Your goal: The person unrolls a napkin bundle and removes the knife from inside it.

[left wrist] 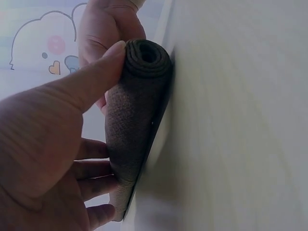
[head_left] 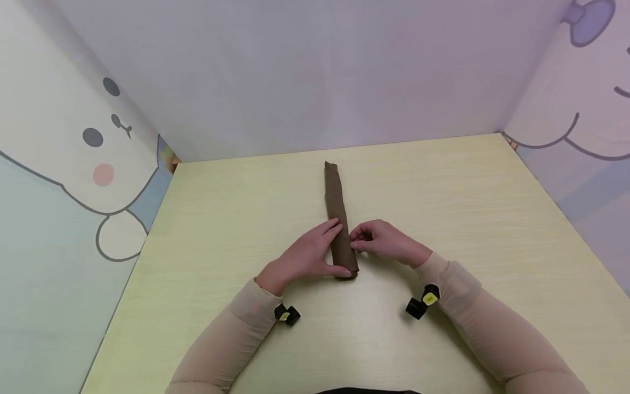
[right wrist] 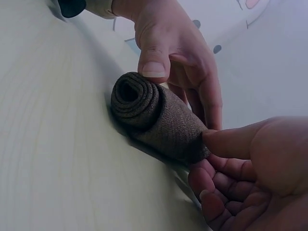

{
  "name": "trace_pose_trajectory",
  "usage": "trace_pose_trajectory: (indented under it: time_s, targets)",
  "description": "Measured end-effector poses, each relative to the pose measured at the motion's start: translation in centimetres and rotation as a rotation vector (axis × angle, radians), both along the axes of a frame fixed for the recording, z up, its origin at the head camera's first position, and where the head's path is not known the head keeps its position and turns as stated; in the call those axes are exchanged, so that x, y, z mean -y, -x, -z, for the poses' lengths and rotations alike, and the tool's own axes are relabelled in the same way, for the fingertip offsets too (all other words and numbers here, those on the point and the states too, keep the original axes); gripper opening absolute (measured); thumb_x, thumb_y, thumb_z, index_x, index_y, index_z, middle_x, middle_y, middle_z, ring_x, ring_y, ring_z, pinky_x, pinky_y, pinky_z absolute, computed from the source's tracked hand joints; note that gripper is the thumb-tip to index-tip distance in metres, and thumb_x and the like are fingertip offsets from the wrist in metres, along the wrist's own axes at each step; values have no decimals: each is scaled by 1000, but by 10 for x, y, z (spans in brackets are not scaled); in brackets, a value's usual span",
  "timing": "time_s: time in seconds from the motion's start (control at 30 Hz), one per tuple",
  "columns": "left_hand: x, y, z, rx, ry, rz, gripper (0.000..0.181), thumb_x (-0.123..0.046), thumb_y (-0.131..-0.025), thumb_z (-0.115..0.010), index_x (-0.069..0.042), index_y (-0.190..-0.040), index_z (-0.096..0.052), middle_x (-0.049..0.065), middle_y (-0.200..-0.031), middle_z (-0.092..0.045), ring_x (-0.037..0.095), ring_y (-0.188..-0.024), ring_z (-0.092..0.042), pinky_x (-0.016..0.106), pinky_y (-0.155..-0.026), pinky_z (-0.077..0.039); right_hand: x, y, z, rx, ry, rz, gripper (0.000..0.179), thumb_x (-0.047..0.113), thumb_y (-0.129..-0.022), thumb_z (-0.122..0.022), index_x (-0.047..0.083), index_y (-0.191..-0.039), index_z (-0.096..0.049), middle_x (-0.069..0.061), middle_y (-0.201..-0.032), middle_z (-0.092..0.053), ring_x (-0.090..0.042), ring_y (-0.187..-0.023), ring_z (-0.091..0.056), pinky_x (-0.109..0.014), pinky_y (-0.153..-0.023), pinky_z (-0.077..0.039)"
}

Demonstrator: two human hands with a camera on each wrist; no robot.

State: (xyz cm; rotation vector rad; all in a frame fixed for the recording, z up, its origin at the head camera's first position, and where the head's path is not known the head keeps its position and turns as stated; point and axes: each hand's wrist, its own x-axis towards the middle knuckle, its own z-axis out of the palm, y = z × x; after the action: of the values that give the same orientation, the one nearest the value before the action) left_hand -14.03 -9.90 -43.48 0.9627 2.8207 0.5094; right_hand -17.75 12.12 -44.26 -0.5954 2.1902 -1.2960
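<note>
A dark brown, coarsely woven cloth (head_left: 336, 202) lies rolled into a long narrow tube on the table, its length running away from me. Spiral layers show at its near end (right wrist: 129, 94) in the right wrist view. My left hand (head_left: 307, 254) rests on the roll from the left, thumb on top at the near end and the extended fingers touching farther along. From the right, my right hand (head_left: 386, 241) pinches the side edge of the cloth between thumb and curled fingers, seen closely in the right wrist view (right wrist: 250, 173).
The pale wood-grain table (head_left: 443, 191) stretches out on both sides of the roll. A plain light wall (head_left: 315, 76) stands behind it, and panels with cartoon animals flank the left and right. Black wrist cameras (head_left: 417, 308) hang below both sleeves.
</note>
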Motion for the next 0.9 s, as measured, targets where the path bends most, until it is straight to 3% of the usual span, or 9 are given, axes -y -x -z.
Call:
trace_pose_trajectory:
  time_s: [0.43,0.73,0.9]
  targets:
    - [0,0,-1,59,9,-22,104,-70,-68,-59,-6,-144,-27,8,-149,-20,18,-134,-21,32,-104,-26,0,2,7,-12,-15,-37,16,21,-94,-54,7,-92,-62,-8,-80,-57,-16,-66,-46,-27,-57,-38]
    - [0,0,1,77,21,-24,105,-72,-69,-57,-7,-145,-25,6,-150,-17,16,-135,-19,31,-104,-25,-1,0,5,15,11,-15,16,14,-96,-49,1,-95,-59,-18,-86,-56,-25,-74,-47,-29,-61,-37]
    - [0,-1,0,83,13,-22,105,-71,-69,-58,-7,-145,-25,6,-150,-16,16,-135,-19,31,-104,-25,-2,0,3,13,5,-24,15,16,-96,-49,4,-93,-59,-16,-84,-56,-24,-73,-47,-28,-62,-38]
